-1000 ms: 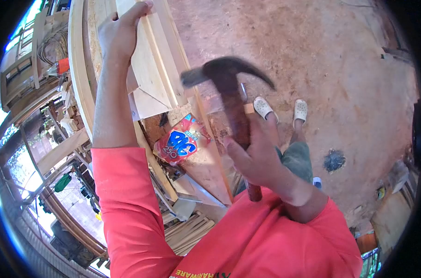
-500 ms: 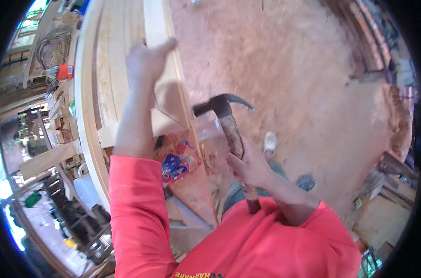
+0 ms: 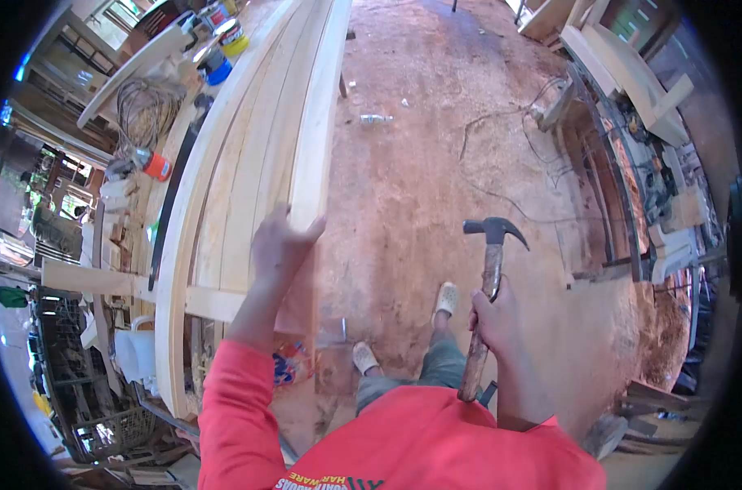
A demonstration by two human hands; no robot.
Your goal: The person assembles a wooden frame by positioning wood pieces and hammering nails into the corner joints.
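Observation:
My right hand (image 3: 495,314) is closed round the wooden handle of a claw hammer (image 3: 492,260), held head up, in front of my body on the right. My left hand (image 3: 284,245) rests on the right edge of a long wooden frame (image 3: 312,175), thumb toward the outer side and fingers over the top edge. Its fingers are partly hidden by the back of the hand. Several pale boards (image 3: 244,180) run lengthwise inside the frame, and a short crosspiece (image 3: 216,303) joins them near my left forearm.
Paint cans (image 3: 231,37), an orange-labelled bottle (image 3: 152,164) and coiled wire (image 3: 146,114) lie left of the frame. A white jug (image 3: 136,353) is at lower left. A cable (image 3: 502,196) and a plastic bottle (image 3: 376,119) lie on the floor. Stacked wood (image 3: 620,69) is at right.
The view has shifted, showing more floor and both feet. My left hand now sits lower in view on the frame edge. The hammer is farther right and more upright, still in my right hand.

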